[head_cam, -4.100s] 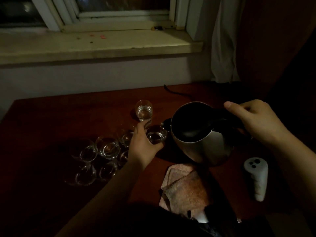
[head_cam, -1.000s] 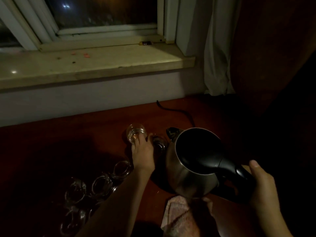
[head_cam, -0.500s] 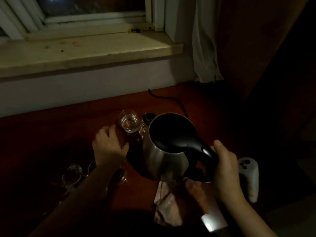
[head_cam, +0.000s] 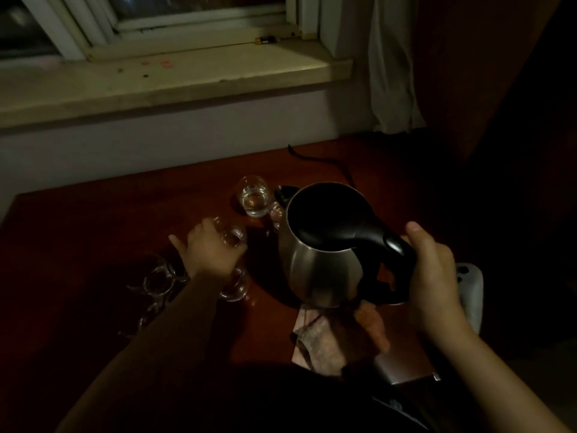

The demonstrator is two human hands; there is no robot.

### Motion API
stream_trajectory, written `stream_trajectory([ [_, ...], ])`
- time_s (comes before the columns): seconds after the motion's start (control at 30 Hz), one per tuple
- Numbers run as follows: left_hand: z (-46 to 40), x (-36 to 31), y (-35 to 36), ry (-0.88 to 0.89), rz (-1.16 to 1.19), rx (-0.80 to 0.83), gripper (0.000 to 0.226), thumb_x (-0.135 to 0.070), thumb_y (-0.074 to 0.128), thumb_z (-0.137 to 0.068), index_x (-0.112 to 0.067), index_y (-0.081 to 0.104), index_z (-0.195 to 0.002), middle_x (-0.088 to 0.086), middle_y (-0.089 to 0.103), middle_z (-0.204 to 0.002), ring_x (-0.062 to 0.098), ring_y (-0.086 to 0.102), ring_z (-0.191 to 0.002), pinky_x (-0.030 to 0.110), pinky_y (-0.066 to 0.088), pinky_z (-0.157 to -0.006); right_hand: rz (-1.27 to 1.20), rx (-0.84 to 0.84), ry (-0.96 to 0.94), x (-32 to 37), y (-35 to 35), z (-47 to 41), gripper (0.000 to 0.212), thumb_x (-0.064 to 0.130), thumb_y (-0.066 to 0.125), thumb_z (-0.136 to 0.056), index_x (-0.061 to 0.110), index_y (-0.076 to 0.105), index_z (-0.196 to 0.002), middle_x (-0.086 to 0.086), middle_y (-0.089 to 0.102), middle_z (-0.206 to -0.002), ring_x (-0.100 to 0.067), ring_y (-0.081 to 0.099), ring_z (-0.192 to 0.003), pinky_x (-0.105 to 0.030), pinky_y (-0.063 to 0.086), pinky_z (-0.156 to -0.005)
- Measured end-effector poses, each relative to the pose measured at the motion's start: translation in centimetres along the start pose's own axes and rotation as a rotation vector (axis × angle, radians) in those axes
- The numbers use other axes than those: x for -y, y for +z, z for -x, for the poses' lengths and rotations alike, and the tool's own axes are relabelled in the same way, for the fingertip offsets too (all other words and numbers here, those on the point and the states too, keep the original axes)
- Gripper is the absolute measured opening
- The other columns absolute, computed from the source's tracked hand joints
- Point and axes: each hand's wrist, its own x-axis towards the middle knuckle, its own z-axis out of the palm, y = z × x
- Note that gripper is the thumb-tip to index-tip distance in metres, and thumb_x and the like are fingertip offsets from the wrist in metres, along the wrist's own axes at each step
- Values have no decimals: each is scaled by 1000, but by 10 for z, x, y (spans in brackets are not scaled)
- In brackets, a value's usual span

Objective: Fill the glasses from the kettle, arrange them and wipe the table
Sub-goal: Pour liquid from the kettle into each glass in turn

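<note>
My right hand [head_cam: 432,270] grips the black handle of a steel kettle [head_cam: 321,264] with a black lid, held upright above the dark red table [head_cam: 93,220]. A filled glass [head_cam: 254,200] stands beyond the kettle's left side; a second one [head_cam: 276,214] is half hidden behind the kettle. My left hand [head_cam: 209,250] closes around a small empty glass [head_cam: 232,239] left of the kettle. Several more empty glasses [head_cam: 157,281] cluster in the dark under and left of my forearm. A pink cloth [head_cam: 331,339] lies crumpled just below the kettle.
A white controller-like device [head_cam: 468,292] lies at the right, behind my right hand. A black cable [head_cam: 318,160] runs across the table's back. A window sill [head_cam: 175,76] and a curtain [head_cam: 393,64] rise behind the table. A pale flat object [head_cam: 406,367] lies beside the cloth.
My left hand has come off the filled glasses and moved back left onto an empty glass. The kettle stays lifted in my right hand, level, a little further from the filled glasses.
</note>
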Motion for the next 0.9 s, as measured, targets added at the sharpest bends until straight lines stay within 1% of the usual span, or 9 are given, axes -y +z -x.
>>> stream_trajectory([
  [0.1,7,-13,-5,89,298,-65,86,-34,80,-69,-9,34,-138,12,42,-140,26,37,-134,47,11,-119,27,26,-25,2,-4,-5,56,60,43,-69,7,52,-53,-5,44,-47,-27,45,-51,-38,35,-56],
  [0.17,16,-26,-12,114,475,-58,89,-28,81,-69,-9,31,-140,10,37,-142,23,39,-130,36,31,-111,53,46,-51,7,-8,-8,62,61,44,-68,0,52,-59,-13,40,-52,-29,42,-53,-40,34,-57],
  [0.2,21,-32,-14,125,508,-50,85,-25,79,-72,-9,31,-140,9,37,-142,22,41,-128,29,34,-103,75,59,-70,10,-11,-9,63,61,44,-68,-2,51,-60,-14,39,-53,-31,41,-53,-42,34,-56],
  [0.3,39,-47,-13,178,536,-28,70,-19,73,-77,-11,36,-137,9,40,-137,19,46,-121,22,35,-89,143,101,-125,19,-21,-11,72,59,43,-72,-12,46,-61,-17,40,-55,-31,40,-51,-43,35,-56],
  [0.47,56,-55,-4,127,663,21,81,-24,78,-72,-15,33,-138,5,44,-139,18,47,-125,25,38,-96,273,119,-150,29,-33,-13,60,54,43,-79,3,45,-49,-9,39,-47,-23,41,-44,-37,34,-54],
  [0.63,71,-57,-6,105,653,1,77,-14,77,-72,-14,34,-136,4,42,-139,18,46,-124,23,36,-96,370,131,-161,31,-37,-19,57,48,47,-86,8,45,-46,-3,38,-42,-15,37,-36,-35,33,-53],
  [0.77,78,-56,-6,98,652,17,78,-10,77,-71,-16,34,-136,3,40,-138,16,44,-123,22,34,-95,466,197,-185,41,-34,-22,57,46,44,-89,9,47,-46,-11,46,-45,-11,41,-33,-28,31,-48],
  [0.83,80,-54,-5,84,654,39,79,-9,76,-72,-17,33,-137,1,39,-139,14,43,-124,20,32,-95,500,220,-200,47,-31,-22,58,47,44,-89,8,49,-46,-19,51,-48,-17,48,-39,-28,33,-48],
  [0.9,82,-53,-3,74,654,50,80,-8,76,-71,-17,32,-138,0,39,-140,14,41,-126,21,32,-96,537,221,-206,52,-27,-21,60,48,44,-88,2,52,-51,-33,57,-58,-41,55,-54,-34,37,-53],
])
